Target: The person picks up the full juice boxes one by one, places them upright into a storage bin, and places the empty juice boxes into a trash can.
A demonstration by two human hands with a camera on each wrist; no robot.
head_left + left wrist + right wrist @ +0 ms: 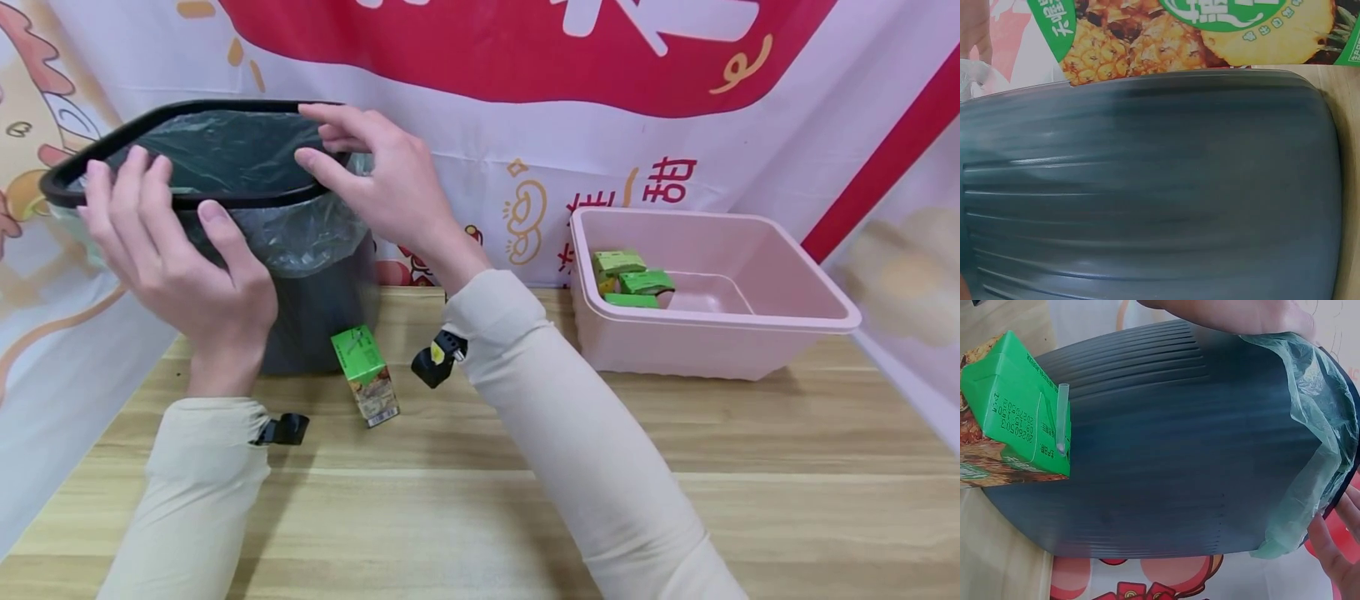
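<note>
A dark grey trash bin [315,308] with a black rim stands on the table, lined with a clear plastic bag [292,242] folded over its edge. My left hand [180,258] is at the near side of the rim, fingers extended upward and thumb apart. At the right corner of the rim is my right hand [386,167], its index finger and thumb stretched over the opening. Right in front of the bin stands a green drink carton [363,375] with pineapple pictures; in the right wrist view its top and clear straw [1062,419] show. Neither hand holds the carton.
To the right stands a pink plastic basin [712,342] with several green cartons [645,283] in its left end. A printed cloth [480,125] hangs behind the wooden table [420,517]. Black wrist mounts [438,358] stick out from the sleeves.
</note>
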